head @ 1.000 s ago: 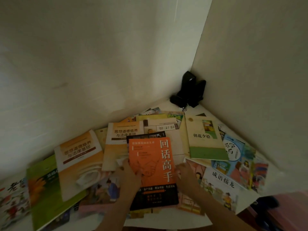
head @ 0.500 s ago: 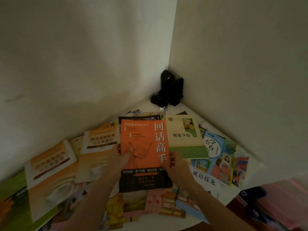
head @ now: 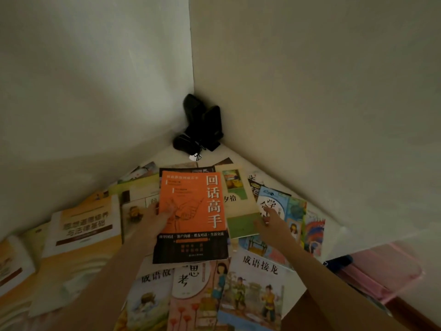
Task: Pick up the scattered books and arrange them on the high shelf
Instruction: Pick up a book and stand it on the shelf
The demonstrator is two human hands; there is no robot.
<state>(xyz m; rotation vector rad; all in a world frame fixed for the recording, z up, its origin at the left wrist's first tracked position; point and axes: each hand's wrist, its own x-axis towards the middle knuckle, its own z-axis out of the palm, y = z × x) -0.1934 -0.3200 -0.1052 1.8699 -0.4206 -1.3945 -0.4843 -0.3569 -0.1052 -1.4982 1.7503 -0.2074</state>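
pale plaster walls (head: 95,80) meet in a corner above a white surface (head: 338,235) strewn with books lying flat and overlapping.

- orange-and-black book (head: 192,213): lifted, tilted face-up over the pile. left hand (head: 155,217) grips its left edge, thumb curled onto the orange cover, fingers under it. the book sits right of that hand and a little forward.
- right hand (head: 270,220): off the orange book, fingers loosely extended, tips touching the pale green-banded book (head: 241,211) beside the blue illustrated book (head: 281,206). holds nothing.
- change from half a second ago: both hands then held the orange book, one at each side; now only the left carries it, and the right has moved out to the right.
- around: yellow-and-white textbook (head: 83,230) far left, flat. picture books nearest the viewer, one with two costumed figures (head: 256,290), partly under the right forearm. pink object (head: 386,271) beyond the surface's right edge, blurred.
- black objects (head: 202,125) stand in the corner, behind the books, dark and unclear.
- the raised orange book hides part of the green-banded one.
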